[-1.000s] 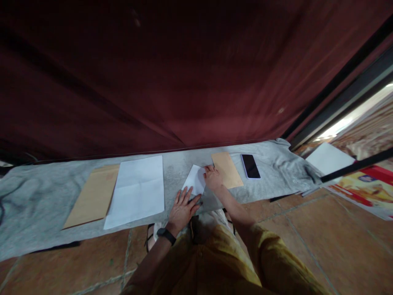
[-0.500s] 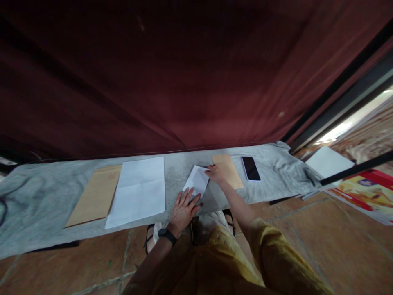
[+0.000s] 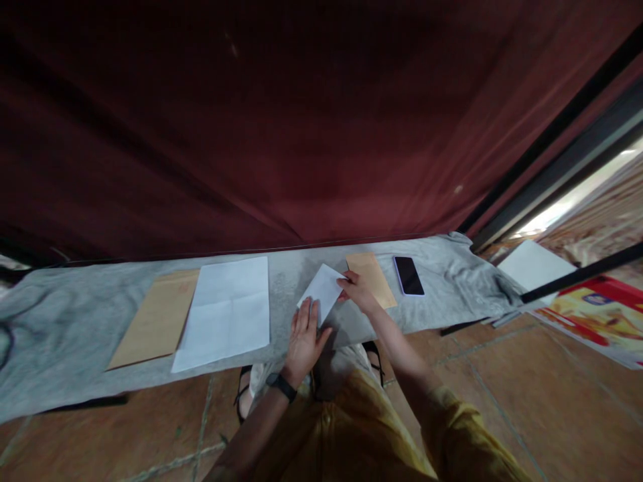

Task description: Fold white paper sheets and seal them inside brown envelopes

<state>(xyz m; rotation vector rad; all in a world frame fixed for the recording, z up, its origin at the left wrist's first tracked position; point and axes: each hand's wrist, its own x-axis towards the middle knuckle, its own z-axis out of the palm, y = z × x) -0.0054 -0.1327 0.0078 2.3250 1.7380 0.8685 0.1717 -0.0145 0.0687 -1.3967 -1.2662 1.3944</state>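
Note:
A small folded sheet of white paper (image 3: 324, 286) is tilted over the grey cloth in front of me. My left hand (image 3: 303, 341) rests on its near left part, fingers stretched out and the thumb apart. At the paper's right edge, my right hand (image 3: 358, 292) pinches it between thumb and fingers. Partly behind that hand lies a small brown envelope (image 3: 379, 281). To the left, a larger white sheet with crease lines (image 3: 228, 311) overlaps a big brown envelope (image 3: 155, 318).
A phone (image 3: 409, 276) lies on the grey cloth (image 3: 452, 288) right of the small envelope. A dark red curtain (image 3: 301, 134) hangs behind the bench. Beyond a dark frame at right are a white panel (image 3: 535, 268) and a red and yellow box (image 3: 597, 311). Tiled floor (image 3: 165, 428) lies below.
The folded paper has lifted and turned slightly, its top corner now farther right and up. My left hand's fingers have drawn closer together. My right hand still grips the right edge.

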